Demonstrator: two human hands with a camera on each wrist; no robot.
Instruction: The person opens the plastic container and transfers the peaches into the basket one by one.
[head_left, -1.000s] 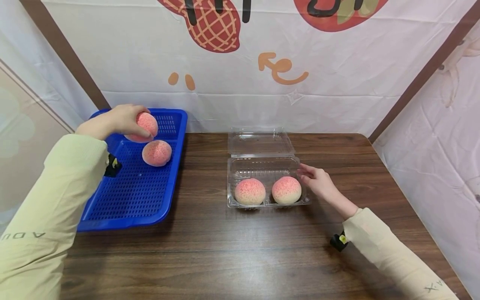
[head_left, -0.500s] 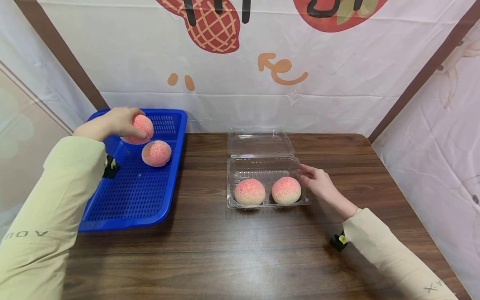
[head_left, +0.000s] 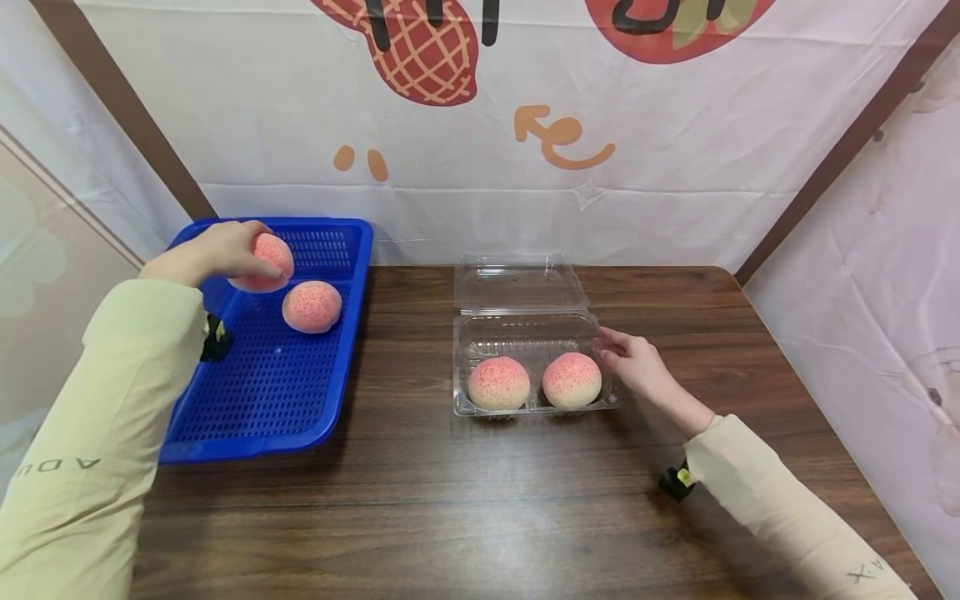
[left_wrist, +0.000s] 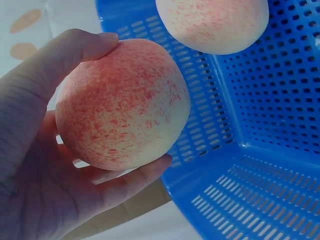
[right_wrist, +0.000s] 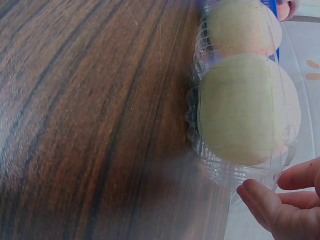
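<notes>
My left hand (head_left: 213,250) grips a pink-and-cream peach (head_left: 272,260) over the back left of a blue basket (head_left: 322,429). In the left wrist view, thumb and fingers curl round this peach (left_wrist: 122,107). Another peach (head_left: 312,307) lies in the basket, to the right of the held one. At the table's middle stands an open clear plastic container (head_left: 480,333), its lid (head_left: 521,287) folded back. A peach (head_left: 498,385) sits at its front left and another (head_left: 572,381) at its front right. My right hand (head_left: 637,364) pinches the container's right edge with its fingertips (right_wrist: 250,189).
The wooden table (head_left: 420,508) extends in front of the container and to both sides of it. A white printed cloth (head_left: 450,167) hangs right behind the table. The basket's raised rim (head_left: 348,358) stands between the left hand and the container.
My left hand has moved slightly left and down with the peach in it, away from the other peach in the basket. My right hand and the container have stayed put.
</notes>
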